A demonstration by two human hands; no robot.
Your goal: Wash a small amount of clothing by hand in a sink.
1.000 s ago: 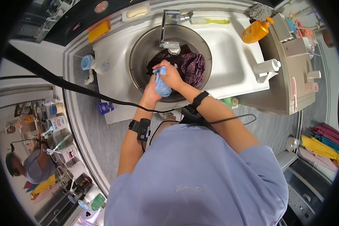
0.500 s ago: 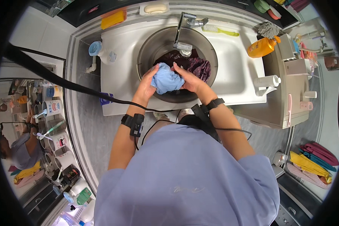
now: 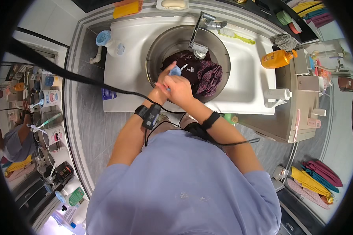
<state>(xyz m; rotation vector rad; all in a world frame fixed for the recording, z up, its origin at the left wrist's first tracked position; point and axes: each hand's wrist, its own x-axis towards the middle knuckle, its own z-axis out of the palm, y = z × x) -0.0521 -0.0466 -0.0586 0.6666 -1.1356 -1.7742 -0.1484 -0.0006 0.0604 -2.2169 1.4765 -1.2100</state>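
Over the near side of a round metal basin [image 3: 155,49], both hands squeeze a light blue cloth [image 3: 175,71], most of which is hidden inside them. My left hand [image 3: 162,83] is closed around it from the left. My right hand [image 3: 179,88] is a fist laid across it, touching the left hand. Dark maroon wet clothing [image 3: 189,74] lies in the basin, with a purple patterned garment [image 3: 210,78] at its right side.
A chrome faucet [image 3: 196,33] reaches over the basin, which stands in a white sink [image 3: 243,74]. Around it are a green brush [image 3: 237,36], an orange bottle [image 3: 276,58], a white bottle [image 3: 278,94] and a blue-topped white jug [image 3: 113,45]. A black cable [image 3: 86,82] crosses at left.
The bunched blue cloth is now compressed and mostly covered by my hands. My right hand has moved left and closed into a fist against my left hand. The view has shifted slightly.
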